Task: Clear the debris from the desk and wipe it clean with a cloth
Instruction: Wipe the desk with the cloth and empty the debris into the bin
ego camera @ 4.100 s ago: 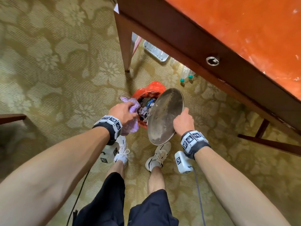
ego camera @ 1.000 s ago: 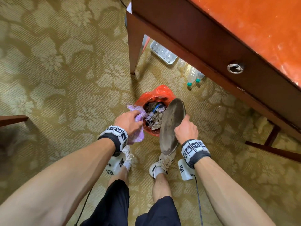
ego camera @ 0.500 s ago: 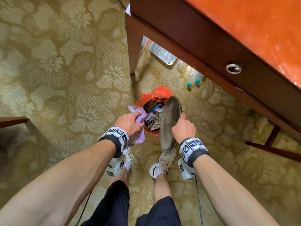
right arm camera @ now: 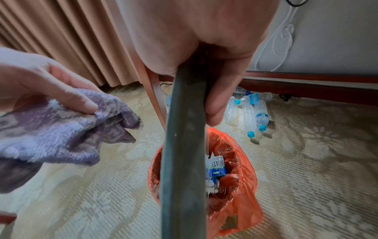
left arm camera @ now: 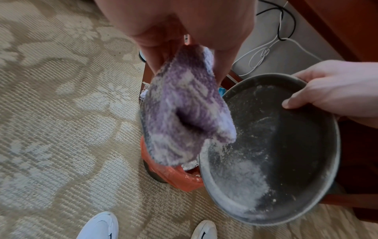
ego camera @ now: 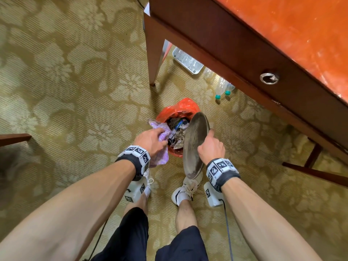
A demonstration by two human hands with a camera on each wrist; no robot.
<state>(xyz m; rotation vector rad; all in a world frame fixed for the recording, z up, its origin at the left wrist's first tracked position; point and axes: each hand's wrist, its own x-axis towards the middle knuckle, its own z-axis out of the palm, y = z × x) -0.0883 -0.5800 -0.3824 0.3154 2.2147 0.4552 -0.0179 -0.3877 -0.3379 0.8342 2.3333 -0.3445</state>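
My right hand (ego camera: 211,146) grips the rim of a round grey tray (ego camera: 194,146), tilted almost on edge over a bin lined with an orange bag (ego camera: 178,108). The bin holds wrappers and crumbs. White dust clings to the tray's (left arm camera: 266,145) lower inside. My left hand (ego camera: 150,141) holds a purple towel cloth (ego camera: 161,147) bunched beside the tray, just left of the bin. In the right wrist view the tray's edge (right arm camera: 184,145) runs down the middle, with the bag (right arm camera: 235,186) under it and the cloth (right arm camera: 61,134) at the left. The orange desk top (ego camera: 291,34) fills the upper right.
The desk's dark drawer front with a ring pull (ego camera: 269,78) overhangs at the right, and its leg (ego camera: 153,59) stands behind the bin. Empty water bottles (ego camera: 223,89) and a white basket (ego camera: 188,61) lie under the desk. Patterned carpet spreads to the left.
The tray has tipped from its broad face to nearly edge-on over the bin across the earlier frames. The left hand with the cloth stays beside it, barely shifted.
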